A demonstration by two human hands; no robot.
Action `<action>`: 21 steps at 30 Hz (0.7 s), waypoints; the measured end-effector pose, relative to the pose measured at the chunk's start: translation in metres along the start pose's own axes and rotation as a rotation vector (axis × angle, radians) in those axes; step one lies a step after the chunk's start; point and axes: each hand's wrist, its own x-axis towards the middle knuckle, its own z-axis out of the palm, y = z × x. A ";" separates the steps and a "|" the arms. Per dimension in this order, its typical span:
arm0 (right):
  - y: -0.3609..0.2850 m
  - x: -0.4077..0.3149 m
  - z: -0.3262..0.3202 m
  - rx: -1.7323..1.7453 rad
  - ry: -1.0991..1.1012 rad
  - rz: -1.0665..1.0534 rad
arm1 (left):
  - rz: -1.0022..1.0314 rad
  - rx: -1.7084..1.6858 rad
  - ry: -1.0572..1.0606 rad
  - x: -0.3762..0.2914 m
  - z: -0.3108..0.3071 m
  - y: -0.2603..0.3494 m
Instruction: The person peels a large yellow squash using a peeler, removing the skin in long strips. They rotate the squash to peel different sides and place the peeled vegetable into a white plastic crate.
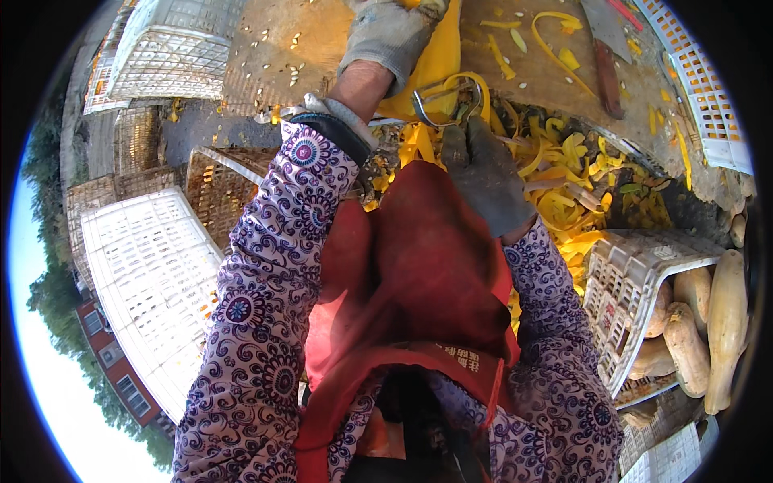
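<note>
My left hand [389,45], in a grey-white knit glove, rests on a peeled orange-yellow squash [435,54] at the top of the view; the fingers are partly cut off by the picture's edge. My right hand [486,175], in a dark grey glove, is closed around the lower end of a metal peeler [447,99] lying against the squash's near end. A yellow strip of peel [480,90] curls over the peeler. Below the board, a heap of peelings [552,199] lies right of the red apron [435,259]. Seeds dot the wooden board [272,48].
A cleaver with a brown handle [607,78] lies on the board's right part. A tipped plastic crate [628,290] holds several unpeeled squashes [688,344] at the right. White crates [151,265] stand at the left, with a brown crate [220,181] beside them.
</note>
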 end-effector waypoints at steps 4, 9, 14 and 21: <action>0.005 -0.030 0.017 0.018 -0.267 0.157 | -0.065 0.001 0.016 0.000 -0.003 0.006; 0.013 -0.067 0.008 0.164 -0.189 0.259 | -0.071 0.036 -0.008 0.001 -0.006 0.004; 0.022 -0.025 -0.010 0.495 -0.149 0.460 | -0.045 -0.194 -0.172 0.000 0.000 -0.009; 0.016 0.039 -0.006 0.494 -0.032 0.461 | -0.328 -0.031 -0.162 -0.011 -0.005 -0.027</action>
